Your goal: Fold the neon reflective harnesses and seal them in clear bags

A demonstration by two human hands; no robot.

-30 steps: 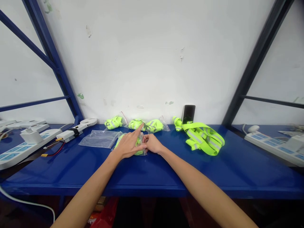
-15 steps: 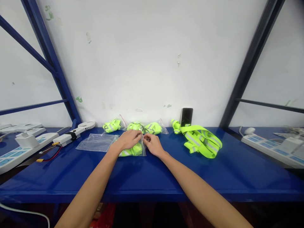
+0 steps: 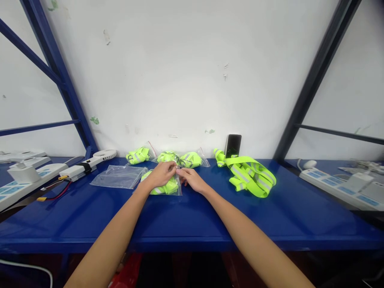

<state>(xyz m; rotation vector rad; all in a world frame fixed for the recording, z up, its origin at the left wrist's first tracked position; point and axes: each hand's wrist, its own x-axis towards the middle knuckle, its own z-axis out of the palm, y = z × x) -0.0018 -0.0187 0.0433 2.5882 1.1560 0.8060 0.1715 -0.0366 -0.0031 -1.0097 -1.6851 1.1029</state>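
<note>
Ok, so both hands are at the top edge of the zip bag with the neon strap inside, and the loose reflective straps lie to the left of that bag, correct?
Not quite: the head view shows the loose neon reflective straps to the right of the zip bag, not the left. The left hand and right hand are at its top edge, as you said.

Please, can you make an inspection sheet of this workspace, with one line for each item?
Surface: glossy blue metal shelf top.
Things: clear zip bag holding a yellow-green reflective band, under the hands; three filled zip bags behind it.
Clutter: empty plastic bag, loose reflective strap, phone upright at the wall, white fan.
Hands: left hand and right hand both at the bag's top edge.
Cables: red-and-black wire; white cable.
Surroundings: scuffed white wall, blue steel frame, power strips at both sides.
</note>
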